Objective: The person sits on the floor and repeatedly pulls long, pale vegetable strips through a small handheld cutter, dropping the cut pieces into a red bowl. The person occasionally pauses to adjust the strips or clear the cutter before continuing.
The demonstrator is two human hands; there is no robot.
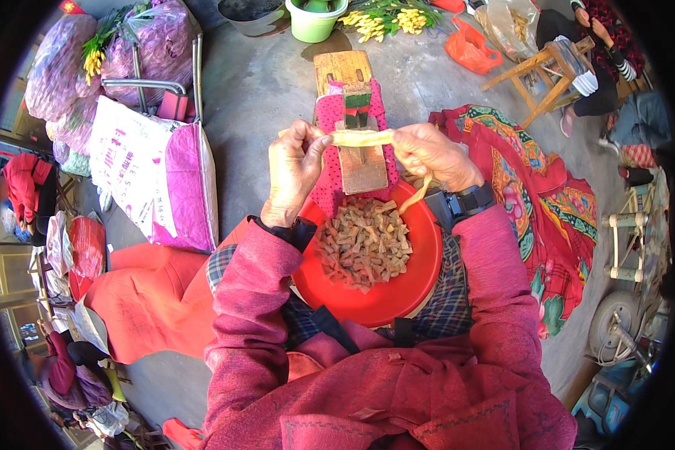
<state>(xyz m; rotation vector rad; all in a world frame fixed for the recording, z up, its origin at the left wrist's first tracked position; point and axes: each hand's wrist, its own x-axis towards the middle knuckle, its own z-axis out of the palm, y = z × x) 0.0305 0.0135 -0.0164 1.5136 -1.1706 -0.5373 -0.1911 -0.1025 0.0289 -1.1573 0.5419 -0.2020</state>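
Note:
A pale yellow strip of thin, flexible material point(361, 138) is stretched between my left hand point(297, 163) and my right hand point(436, 154), both pinching it. Its loose end hangs below my right hand towards the basin. Beneath the strip stands a wooden bench point(343, 64) with an upright block point(357, 101), a worn wooden board point(364, 171) and a pink dotted cloth point(329, 160). On my lap a red plastic basin point(422, 281) holds a heap of small brownish knotted pieces point(365, 242). What the strip is made of, I cannot tell.
A white and purple woven sack point(140, 174) and stuffed plastic bags point(62, 67) stand on the left. Beyond the bench are a green bucket point(315, 22) and yellow flower bunches point(410, 21). Patterned red cloth point(517, 191) lies at right, near a wooden stool point(545, 67). Other people sit around.

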